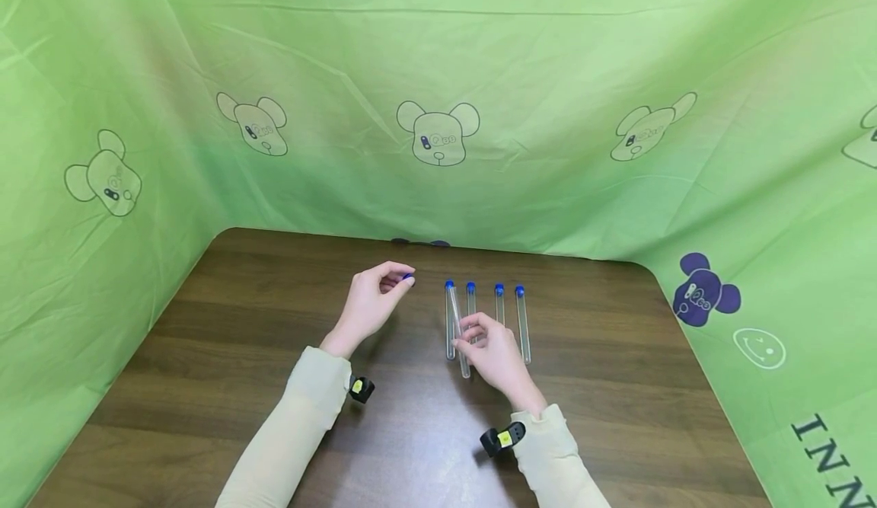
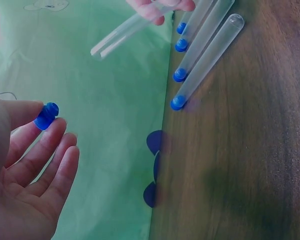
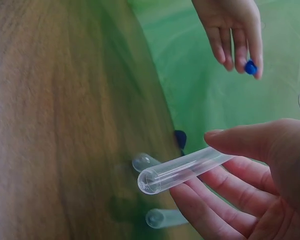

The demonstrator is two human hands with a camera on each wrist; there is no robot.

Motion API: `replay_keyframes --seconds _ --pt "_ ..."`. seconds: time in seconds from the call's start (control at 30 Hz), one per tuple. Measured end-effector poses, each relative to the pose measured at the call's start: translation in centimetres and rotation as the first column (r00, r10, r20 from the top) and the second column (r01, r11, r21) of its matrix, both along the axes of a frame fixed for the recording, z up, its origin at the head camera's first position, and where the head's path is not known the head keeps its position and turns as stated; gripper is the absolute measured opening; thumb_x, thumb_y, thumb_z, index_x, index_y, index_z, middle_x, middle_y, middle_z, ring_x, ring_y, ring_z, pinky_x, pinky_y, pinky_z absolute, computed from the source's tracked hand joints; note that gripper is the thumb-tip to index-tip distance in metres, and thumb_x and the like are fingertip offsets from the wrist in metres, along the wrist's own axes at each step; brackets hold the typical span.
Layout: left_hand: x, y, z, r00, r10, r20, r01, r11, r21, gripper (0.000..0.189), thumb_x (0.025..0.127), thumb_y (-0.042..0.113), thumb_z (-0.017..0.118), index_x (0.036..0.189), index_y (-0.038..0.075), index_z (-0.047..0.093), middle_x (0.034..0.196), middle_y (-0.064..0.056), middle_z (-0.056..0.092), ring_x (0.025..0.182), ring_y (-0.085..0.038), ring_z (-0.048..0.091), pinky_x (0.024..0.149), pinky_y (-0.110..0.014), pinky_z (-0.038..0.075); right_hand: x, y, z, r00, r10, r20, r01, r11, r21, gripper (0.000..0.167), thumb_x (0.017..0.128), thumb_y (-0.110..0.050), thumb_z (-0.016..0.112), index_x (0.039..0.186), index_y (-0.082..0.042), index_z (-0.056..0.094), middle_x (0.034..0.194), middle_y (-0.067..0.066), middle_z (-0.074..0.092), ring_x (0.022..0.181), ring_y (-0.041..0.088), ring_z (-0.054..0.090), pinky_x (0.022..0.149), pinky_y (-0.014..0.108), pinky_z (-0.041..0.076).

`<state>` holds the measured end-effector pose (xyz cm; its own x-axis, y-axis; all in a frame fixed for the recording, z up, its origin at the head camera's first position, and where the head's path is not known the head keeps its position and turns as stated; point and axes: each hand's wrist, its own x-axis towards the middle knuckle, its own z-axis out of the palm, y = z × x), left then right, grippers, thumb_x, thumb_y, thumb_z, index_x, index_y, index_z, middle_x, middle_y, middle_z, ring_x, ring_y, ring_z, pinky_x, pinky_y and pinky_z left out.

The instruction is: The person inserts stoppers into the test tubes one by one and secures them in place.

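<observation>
Between thumb and forefinger, my left hand (image 1: 370,298) pinches a small blue stopper (image 2: 47,116), its other fingers spread loosely. My right hand (image 1: 495,354) holds a clear test tube (image 3: 185,170) between thumb and fingers, its rounded bottom toward me and its uncapped mouth pointing away. In the head view this tube overlaps the leftmost of several capped test tubes (image 1: 450,333). Those lie side by side on the table with their blue stoppers (image 1: 520,291) at the far end. My right hand partly covers the middle ones. A gap separates the held stopper from the held tube.
The brown wooden table (image 1: 205,386) has rounded far corners. Green cloth (image 1: 438,203) printed with bear heads hangs behind it and along both sides. A black wrist camera (image 1: 361,388) sits on the left cuff, and another (image 1: 503,438) on the right.
</observation>
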<state>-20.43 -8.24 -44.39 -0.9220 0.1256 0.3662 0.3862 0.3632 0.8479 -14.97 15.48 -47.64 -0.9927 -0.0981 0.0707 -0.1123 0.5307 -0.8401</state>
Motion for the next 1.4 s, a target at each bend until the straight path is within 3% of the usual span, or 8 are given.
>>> replay_keyframes --seconds 0.67,0.93,1.4 --pt "0.0 0.3 -0.2 1.0 -0.011 -0.013 0.011 1.0 0.008 0.014 0.096 0.014 0.073 0.109 0.009 0.076 0.089 0.003 0.072 0.082 -0.013 0.067 0.077 -0.03 0.057 0.7 -1.7 0.0 0.998 0.067 0.007 -0.067 0.998 -0.004 0.024 0.085 -0.003 0.081 0.107 -0.004 0.07 0.081 -0.001 0.069 0.067 0.019 0.068 0.063 0.033 0.058" --pt "0.1 0.4 -0.3 1.0 -0.02 -0.01 0.021 1.0 0.015 0.013 0.096 0.013 0.073 0.108 0.008 0.077 0.087 0.003 0.072 0.08 -0.013 0.068 0.078 -0.036 0.058 0.8 -2.0 -0.2 0.997 0.078 -0.012 -0.077 0.997 0.014 0.023 0.085 -0.005 0.082 0.105 -0.008 0.07 0.08 -0.004 0.068 0.066 0.016 0.067 0.064 0.034 0.057" --pt "0.0 0.8 -0.6 0.999 -0.041 -0.005 0.041 0.999 0.006 0.013 0.096 0.012 0.072 0.107 0.007 0.077 0.088 0.004 0.074 0.079 -0.01 0.068 0.075 -0.028 0.057 0.8 -2.2 -0.2 0.996 0.093 -0.011 -0.093 0.996 0.01 0.024 0.085 -0.005 0.082 0.105 -0.007 0.07 0.08 -0.005 0.068 0.066 0.015 0.066 0.066 0.034 0.057"
